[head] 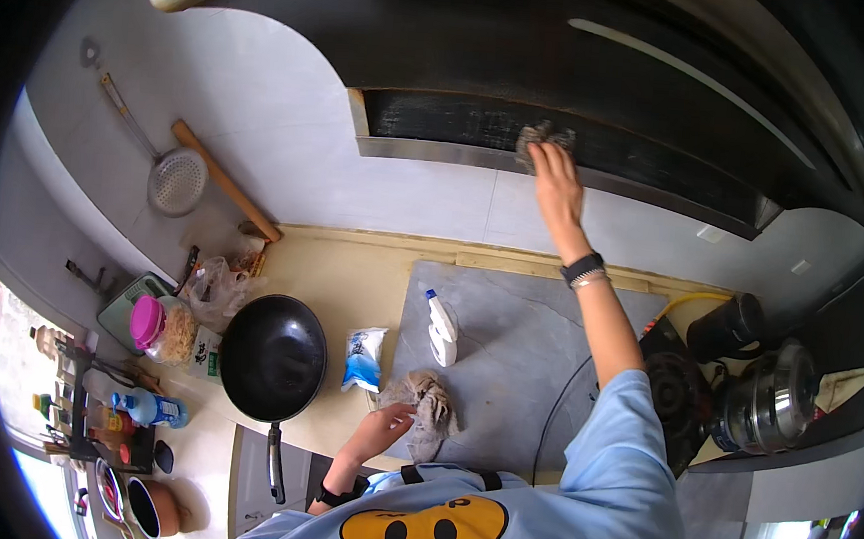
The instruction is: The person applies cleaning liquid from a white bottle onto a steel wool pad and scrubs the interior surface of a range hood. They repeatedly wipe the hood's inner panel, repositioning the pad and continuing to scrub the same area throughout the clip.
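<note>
My right hand (558, 188) reaches up to the dark range hood (477, 55). Its fingers press a crumpled grey cloth (535, 138) against the hood's lower front, by the metal rim (440, 152). Low by my body is my left hand (383, 431), fingers loosely bent and nothing seen in them. Those fingertips lie at the edge of a second bunched grey-brown cloth (431, 412); whether they touch it I cannot tell. A white spray bottle (441, 334) with a blue nozzle tip rests on the grey slab (507, 380) beyond that cloth.
A blue-and-white packet (364, 359) and a black wok (273, 356) are left of the slab. Further left stand a pink-lidded jar (172, 330) and a blue bottle (155, 408). On the right are a gas burner (668, 391) and a glass-lidded pot (765, 398). A skimmer (177, 182) hangs on the wall.
</note>
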`<move>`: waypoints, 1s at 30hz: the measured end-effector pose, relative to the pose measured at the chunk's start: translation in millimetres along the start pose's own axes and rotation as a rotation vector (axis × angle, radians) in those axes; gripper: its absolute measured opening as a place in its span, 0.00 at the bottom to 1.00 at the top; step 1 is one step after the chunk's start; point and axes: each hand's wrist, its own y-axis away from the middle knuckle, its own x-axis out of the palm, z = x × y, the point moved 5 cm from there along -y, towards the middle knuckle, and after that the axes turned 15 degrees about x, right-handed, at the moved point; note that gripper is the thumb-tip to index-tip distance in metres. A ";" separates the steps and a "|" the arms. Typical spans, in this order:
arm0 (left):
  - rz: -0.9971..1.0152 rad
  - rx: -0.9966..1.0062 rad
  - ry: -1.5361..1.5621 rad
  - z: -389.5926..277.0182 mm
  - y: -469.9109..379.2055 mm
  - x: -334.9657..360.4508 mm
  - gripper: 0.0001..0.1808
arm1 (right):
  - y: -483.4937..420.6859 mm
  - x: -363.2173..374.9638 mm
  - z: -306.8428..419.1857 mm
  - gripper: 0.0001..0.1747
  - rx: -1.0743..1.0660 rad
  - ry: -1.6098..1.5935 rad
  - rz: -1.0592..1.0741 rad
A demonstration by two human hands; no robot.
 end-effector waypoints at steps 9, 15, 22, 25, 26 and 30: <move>0.077 0.068 0.037 -14.7 -25.0 22.0 0.14 | 8.8 -62.9 -149.3 0.21 0.247 0.112 -0.050; 0.155 0.072 0.078 -28.6 -26.1 35.4 0.14 | 8.0 -47.8 -111.5 0.21 0.367 -0.025 -0.103; 0.128 0.125 0.115 -32.3 -31.6 31.2 0.14 | -7.5 19.7 51.6 0.26 0.003 -0.157 -0.016; 0.051 0.159 0.155 -32.6 -31.8 24.5 0.14 | -13.4 30.3 119.7 0.22 -0.189 -0.256 -0.030; 0.052 0.162 0.127 -33.2 -31.0 23.1 0.14 | -17.2 31.8 133.0 0.21 -0.198 -0.275 -0.002; 0.042 0.138 0.063 -35.0 -32.4 21.2 0.14 | -29.3 28.9 134.4 0.18 -0.163 -0.260 0.127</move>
